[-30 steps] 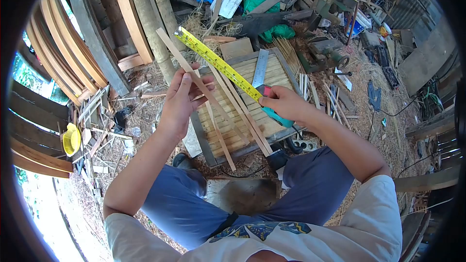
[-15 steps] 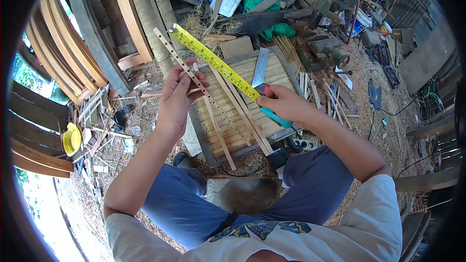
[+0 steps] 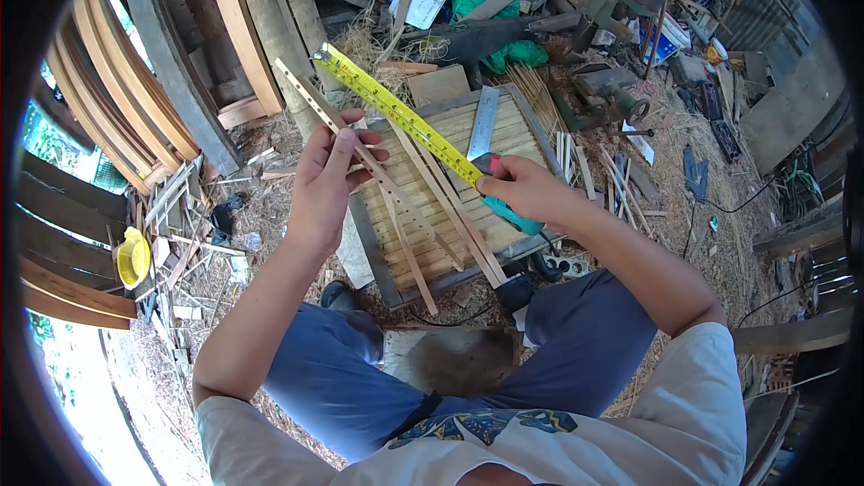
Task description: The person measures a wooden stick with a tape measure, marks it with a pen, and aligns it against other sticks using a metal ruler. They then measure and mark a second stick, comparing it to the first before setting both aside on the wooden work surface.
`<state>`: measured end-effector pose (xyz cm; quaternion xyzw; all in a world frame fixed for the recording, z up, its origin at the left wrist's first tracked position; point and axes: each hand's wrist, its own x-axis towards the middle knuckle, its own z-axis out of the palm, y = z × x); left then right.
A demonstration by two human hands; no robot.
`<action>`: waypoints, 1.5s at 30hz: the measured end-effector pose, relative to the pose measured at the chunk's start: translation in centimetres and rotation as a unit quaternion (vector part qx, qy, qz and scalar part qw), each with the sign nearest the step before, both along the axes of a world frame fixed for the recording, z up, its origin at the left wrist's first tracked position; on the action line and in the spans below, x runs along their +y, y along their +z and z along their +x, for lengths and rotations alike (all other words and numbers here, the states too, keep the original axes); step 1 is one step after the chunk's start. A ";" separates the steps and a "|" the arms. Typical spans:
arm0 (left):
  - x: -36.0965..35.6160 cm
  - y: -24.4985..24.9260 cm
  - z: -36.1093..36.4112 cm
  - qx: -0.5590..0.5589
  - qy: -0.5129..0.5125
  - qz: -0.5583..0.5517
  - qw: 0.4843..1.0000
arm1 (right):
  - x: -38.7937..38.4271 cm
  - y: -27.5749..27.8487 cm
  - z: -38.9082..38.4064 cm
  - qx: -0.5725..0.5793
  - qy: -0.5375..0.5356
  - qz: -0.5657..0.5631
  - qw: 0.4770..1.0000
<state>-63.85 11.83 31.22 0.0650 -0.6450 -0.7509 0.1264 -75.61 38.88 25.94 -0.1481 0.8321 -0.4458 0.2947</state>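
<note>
My left hand (image 3: 328,166) is closed around a thin wooden strip (image 3: 396,195) with a row of small holes along it. The strip slants from upper left down over the slatted board. My right hand (image 3: 522,189) grips a tape measure (image 3: 396,111), its yellow blade drawn out toward the upper left, beside the strip's far end and apart from it. The tape's case is mostly hidden under my fingers. Below both hands, more wooden strips (image 3: 454,216) and a metal ruler (image 3: 483,123) lie on the slatted board (image 3: 382,261).
A black-ended tool (image 3: 515,292) sits by my right knee. Curved timbers (image 3: 117,81) lean at the left, near a yellow bowl (image 3: 133,257). Wood scraps and shavings cover the ground. A rusty machine (image 3: 621,99) stands at the back right.
The holed strip has turned in my left hand, so a different face shows, and its far end has shifted slightly left. The tape measure stays almost still.
</note>
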 end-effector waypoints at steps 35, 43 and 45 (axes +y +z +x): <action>-0.7 -0.1 -0.3 -0.041 0.041 -0.002 0.998 | 0.4 1.8 -0.1 0.003 -0.017 0.018 1.000; -0.9 -0.2 -0.3 -0.044 0.040 -0.005 0.998 | 0.4 1.4 -0.3 0.005 -0.013 0.008 1.000; -1.0 -0.3 -0.4 -0.043 0.037 -0.004 0.998 | 0.4 1.3 -0.3 0.006 -0.017 0.008 1.000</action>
